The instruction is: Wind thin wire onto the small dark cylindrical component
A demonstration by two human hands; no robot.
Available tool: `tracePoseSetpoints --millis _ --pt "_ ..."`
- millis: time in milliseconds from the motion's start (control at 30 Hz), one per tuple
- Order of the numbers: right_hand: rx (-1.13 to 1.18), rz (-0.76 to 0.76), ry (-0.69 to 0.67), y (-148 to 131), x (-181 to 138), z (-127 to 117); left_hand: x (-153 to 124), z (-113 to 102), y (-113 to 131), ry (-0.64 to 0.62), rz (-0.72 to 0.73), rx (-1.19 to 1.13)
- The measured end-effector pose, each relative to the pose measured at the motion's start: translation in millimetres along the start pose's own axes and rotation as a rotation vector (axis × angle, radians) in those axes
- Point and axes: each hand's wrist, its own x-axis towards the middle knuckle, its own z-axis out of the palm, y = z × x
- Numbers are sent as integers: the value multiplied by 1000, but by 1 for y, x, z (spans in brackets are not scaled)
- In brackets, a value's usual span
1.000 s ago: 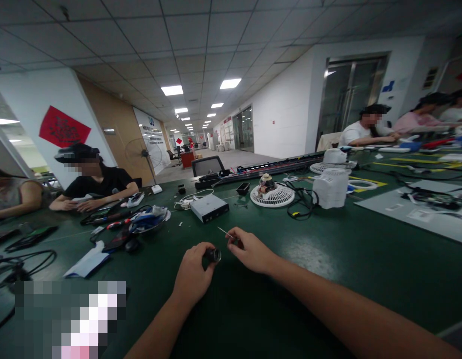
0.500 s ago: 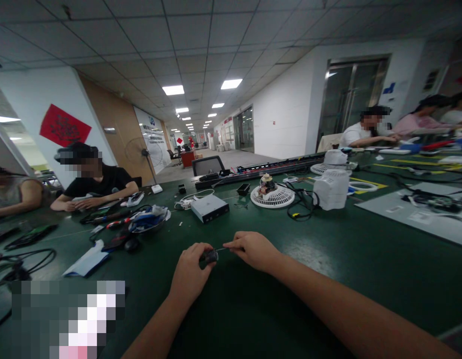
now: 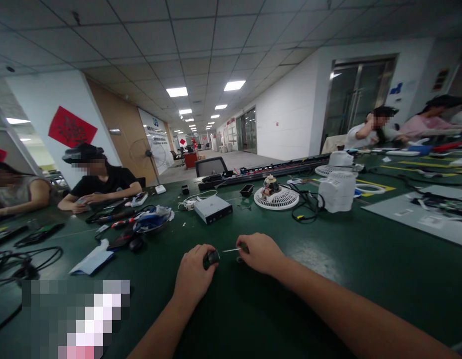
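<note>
Between the thumb and fingers of my left hand is a small dark cylindrical part, held just above the green table. Closed in a pinch, my right hand grips a thin metal rod that points left toward the part. A narrow gap separates the rod's tip from the part. Something dark shows between the right fingers at the rod's other end, mostly hidden. Below those fingertips sits a small object, too small to identify.
Beyond my hands stand a silver disc drive, a white fan base with exposed motor and a white housing. Cables, tools and a blue cloth lie left. A grey panel is at right. Other people sit around the table.
My right hand has moved slightly right, and more of the rod shows, its tip now apart from the dark part. The whole view has shifted a little.
</note>
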Motion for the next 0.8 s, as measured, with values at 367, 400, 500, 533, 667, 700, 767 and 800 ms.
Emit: tracePoseSetpoints --millis 367,400,500,533,667,700,767,800 --pt "147 76 -161 -2 0 6 0 3 -7 -11 -85 -42" --pt "166 89 -164 -1 1 5 0 3 -6 -19 -87 -45" --pt "250 74 -104 -1 3 4 1 3 -5 -40 -83 -55" --pt "298 56 -71 -1 4 4 1 3 -4 -47 -75 -60" --pt "491 -45 49 -2 5 8 0 3 0 -98 -27 -84" --pt "529 -63 53 -3 5 9 -1 2 1 -108 -11 -88" --pt "603 -71 14 -4 4 12 -2 1 4 -123 35 -97" --pt "638 -64 -16 -4 3 13 -2 0 4 -129 58 -103"
